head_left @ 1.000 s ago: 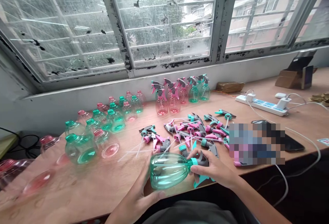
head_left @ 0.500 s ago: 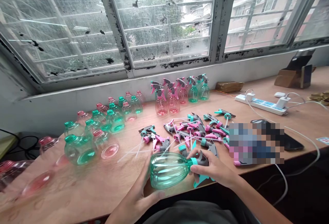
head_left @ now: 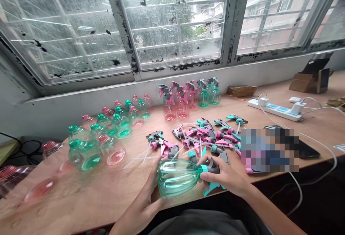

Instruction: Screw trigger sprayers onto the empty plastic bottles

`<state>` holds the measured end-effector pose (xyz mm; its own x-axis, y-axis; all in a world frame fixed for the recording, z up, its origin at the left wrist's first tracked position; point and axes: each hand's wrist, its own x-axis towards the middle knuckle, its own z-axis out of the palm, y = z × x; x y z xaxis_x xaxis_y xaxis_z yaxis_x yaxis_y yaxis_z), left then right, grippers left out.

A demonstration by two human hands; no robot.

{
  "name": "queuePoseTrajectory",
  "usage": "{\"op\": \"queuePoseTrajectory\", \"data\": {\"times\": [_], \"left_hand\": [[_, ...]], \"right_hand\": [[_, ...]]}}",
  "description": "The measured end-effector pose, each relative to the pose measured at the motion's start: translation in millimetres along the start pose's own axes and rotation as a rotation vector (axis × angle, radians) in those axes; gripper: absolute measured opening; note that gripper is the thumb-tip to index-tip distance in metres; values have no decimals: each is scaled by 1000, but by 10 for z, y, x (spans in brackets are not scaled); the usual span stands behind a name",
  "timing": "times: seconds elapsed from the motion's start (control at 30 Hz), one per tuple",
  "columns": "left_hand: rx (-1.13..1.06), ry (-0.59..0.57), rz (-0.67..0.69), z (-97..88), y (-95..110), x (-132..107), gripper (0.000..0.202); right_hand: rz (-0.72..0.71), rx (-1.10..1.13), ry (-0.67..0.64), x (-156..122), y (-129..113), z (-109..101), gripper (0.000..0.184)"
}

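Holds a green bottle (head_left: 178,178) tipped on its side at the near edge of the wooden worktop (head_left: 107,195), with the left hand (head_left: 145,199) curved in a wide grip around the base and with fingers and thumb of the right hand (head_left: 228,175) pinched around the spray head (head_left: 205,168) at the neck. Faces a heap of loose spray heads (head_left: 205,131) just beyond, with bare-necked bottles (head_left: 84,158) standing to the left and spray-topped bottles (head_left: 183,109) below the window (head_left: 175,22).
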<state>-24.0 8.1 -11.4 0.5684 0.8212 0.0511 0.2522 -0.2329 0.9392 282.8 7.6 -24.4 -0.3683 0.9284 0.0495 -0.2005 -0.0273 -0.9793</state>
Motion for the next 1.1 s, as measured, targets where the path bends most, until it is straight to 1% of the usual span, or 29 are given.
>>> {"op": "queuePoseTrajectory", "data": {"times": [0.07, 0.23, 0.4, 0.5, 0.63, 0.67, 0.77, 0.83, 0.9, 0.97, 1.03, 1.1], "left_hand": [[-7, -9, -1, 5, 8, 5, 87], [-28, -20, -41, 25, 56, 18, 103], [-57, -13, -55, 19, 56, 16, 93], [-20, -5, -17, 16, 33, 13, 91], [-26, 21, 10, 21, -6, 4, 83], [-34, 17, 8, 22, -12, 2, 83], [-56, 1, -7, 25, -2, 2, 95], [-123, -11, -17, 29, 24, 7, 97], [-201, -30, -13, 35, 60, 17, 91], [-227, -55, 0, 39, 89, 27, 88], [-191, -57, 21, 41, 92, 31, 83], [-137, -34, 49, 40, 64, 27, 76]], "right_hand": [[3, -2, 1, -3, 3, -2, 33], [12, -16, 15, -8, 5, -4, 35], [19, -24, 8, -6, -2, -2, 36], [30, -13, 23, -1, 19, -17, 36], [30, 6, 20, 8, 48, -27, 38], [27, 8, 21, 9, 51, -25, 38], [22, 2, 29, 6, 46, -16, 40], [25, -6, 27, 3, 38, -13, 40], [27, -12, 28, 1, 30, -15, 41], [26, -21, 33, 0, 21, -19, 41], [32, -27, 35, -2, 12, -22, 41], [55, -18, 29, -5, 5, -22, 43]]}}
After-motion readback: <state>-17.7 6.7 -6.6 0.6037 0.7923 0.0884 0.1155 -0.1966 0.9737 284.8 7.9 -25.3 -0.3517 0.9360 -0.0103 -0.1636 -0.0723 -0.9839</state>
